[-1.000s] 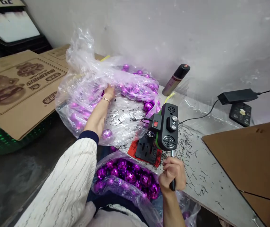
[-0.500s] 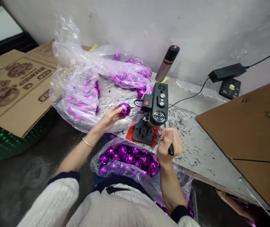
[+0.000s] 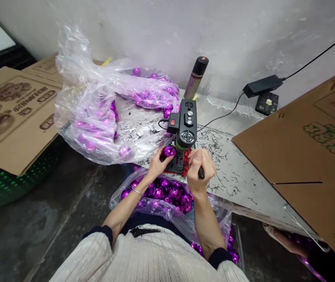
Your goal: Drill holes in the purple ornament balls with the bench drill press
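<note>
My left hand (image 3: 157, 163) is closed around a shiny purple faceted ball (image 3: 169, 151). It holds the ball beside the lower end of a small black machine (image 3: 188, 122), over the machine's black base plate (image 3: 175, 166). My right hand (image 3: 201, 170) is wrapped round a black handle (image 3: 201, 173), whose end pokes out below the fist. A metal rod runs from that fist toward the machine's side. Red material (image 3: 186, 156) shows under the base plate. In my lap, a clear plastic bag (image 3: 167, 211) holds several more purple balls (image 3: 159, 192).
A large clear bag (image 3: 87, 90) of purple balls lies on the table's left. Behind the machine stands a spray can (image 3: 196, 78). Short black bits (image 3: 229, 172) litter the tabletop (image 3: 243, 156). Cardboard boxes (image 3: 308, 156) flank both sides. A power adapter (image 3: 263, 86) sits near the wall.
My left hand has carried the purple ball right and toward me, from beside the machine to over its base plate. My right hand keeps its grip on the handle. The view has shifted slightly.
</note>
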`<state>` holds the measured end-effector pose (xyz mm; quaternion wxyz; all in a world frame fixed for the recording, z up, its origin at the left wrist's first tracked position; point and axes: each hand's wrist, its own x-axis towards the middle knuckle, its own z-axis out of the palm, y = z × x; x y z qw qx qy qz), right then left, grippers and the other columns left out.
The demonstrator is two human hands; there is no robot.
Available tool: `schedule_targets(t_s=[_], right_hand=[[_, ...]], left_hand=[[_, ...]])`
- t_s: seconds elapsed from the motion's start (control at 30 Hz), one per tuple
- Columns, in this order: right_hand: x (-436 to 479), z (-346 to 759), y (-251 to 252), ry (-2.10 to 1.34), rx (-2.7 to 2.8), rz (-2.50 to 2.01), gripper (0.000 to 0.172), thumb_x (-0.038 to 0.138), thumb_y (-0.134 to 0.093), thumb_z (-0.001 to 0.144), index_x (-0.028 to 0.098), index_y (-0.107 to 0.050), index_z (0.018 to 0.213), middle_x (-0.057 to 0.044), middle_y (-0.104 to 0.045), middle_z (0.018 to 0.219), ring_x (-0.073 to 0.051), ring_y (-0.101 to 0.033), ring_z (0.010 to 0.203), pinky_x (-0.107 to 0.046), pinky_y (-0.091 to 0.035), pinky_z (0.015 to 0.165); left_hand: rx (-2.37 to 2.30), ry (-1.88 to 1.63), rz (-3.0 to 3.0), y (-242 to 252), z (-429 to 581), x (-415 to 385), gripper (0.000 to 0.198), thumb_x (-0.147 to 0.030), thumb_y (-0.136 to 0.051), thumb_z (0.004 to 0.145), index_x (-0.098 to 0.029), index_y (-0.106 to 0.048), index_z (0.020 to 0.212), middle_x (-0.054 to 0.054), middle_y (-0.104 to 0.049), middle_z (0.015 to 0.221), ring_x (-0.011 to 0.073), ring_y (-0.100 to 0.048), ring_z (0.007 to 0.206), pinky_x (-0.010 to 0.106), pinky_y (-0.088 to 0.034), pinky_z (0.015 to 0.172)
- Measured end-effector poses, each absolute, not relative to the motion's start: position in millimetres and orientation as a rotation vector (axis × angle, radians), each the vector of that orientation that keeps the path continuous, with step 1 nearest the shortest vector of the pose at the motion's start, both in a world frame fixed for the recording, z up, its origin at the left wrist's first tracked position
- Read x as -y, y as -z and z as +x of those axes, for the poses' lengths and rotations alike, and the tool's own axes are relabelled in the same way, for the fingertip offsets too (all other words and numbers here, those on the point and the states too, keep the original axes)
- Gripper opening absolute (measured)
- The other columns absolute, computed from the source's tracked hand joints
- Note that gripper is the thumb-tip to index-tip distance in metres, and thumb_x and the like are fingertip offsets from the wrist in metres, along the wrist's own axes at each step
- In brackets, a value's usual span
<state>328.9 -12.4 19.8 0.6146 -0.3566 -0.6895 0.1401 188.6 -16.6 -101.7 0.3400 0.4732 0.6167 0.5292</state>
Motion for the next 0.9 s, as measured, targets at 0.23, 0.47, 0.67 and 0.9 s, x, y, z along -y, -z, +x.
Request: schedule_targets(t_s=[0.23, 0.47, 0.67, 0.9], right_hand=[[14, 330, -16, -0.306, 1.608, -0.84, 0.03, 0.019, -0.043, 0.1, 0.022, -0.051, 0.071, 0.0, -0.057, 0.069, -0.014, -0.057, 0.068, -0.031, -0.044, 0.066], [14, 332, -13, -0.279, 1.62, -0.833, 0.029, 0.017, -0.044, 0.1, 0.022, -0.052, 0.072, 0.0, -0.058, 0.072, -0.014, -0.058, 0.07, -0.031, -0.043, 0.066], [13, 332, 9, -0.183, 1.638, -0.789, 0.028, 0.016, -0.043, 0.1, 0.022, -0.051, 0.074, 0.0, -0.059, 0.072, -0.013, -0.058, 0.068, -0.029, -0.044, 0.064], [7, 331, 47, -0.091, 1.621, -0.755, 0.03, 0.026, -0.039, 0.103, 0.023, -0.05, 0.075, 0.0, -0.058, 0.074, -0.013, -0.057, 0.065, -0.03, -0.047, 0.063]], left_hand=[[-1.764, -1.261, 1.738, 114, 192, 19, 0.065, -0.049, -0.081, 0.083, -0.021, -0.059, 0.137, 0.016, -0.069, 0.131, 0.0348, -0.064, 0.124, 0.052, -0.046, 0.108], [-1.717, -1.371, 1.747, 129, 204, 13, 0.066, -0.051, -0.078, 0.085, -0.018, -0.057, 0.138, 0.016, -0.068, 0.133, 0.0322, -0.063, 0.126, 0.049, -0.048, 0.108], [-1.642, -1.414, 1.754, 131, 204, 13, 0.066, -0.05, -0.077, 0.086, -0.018, -0.056, 0.14, 0.017, -0.068, 0.134, 0.0321, -0.064, 0.126, 0.05, -0.048, 0.109], [-1.617, -1.436, 1.765, 131, 204, 14, 0.063, -0.051, -0.073, 0.089, -0.018, -0.055, 0.139, 0.017, -0.068, 0.133, 0.0316, -0.064, 0.126, 0.049, -0.049, 0.108]])
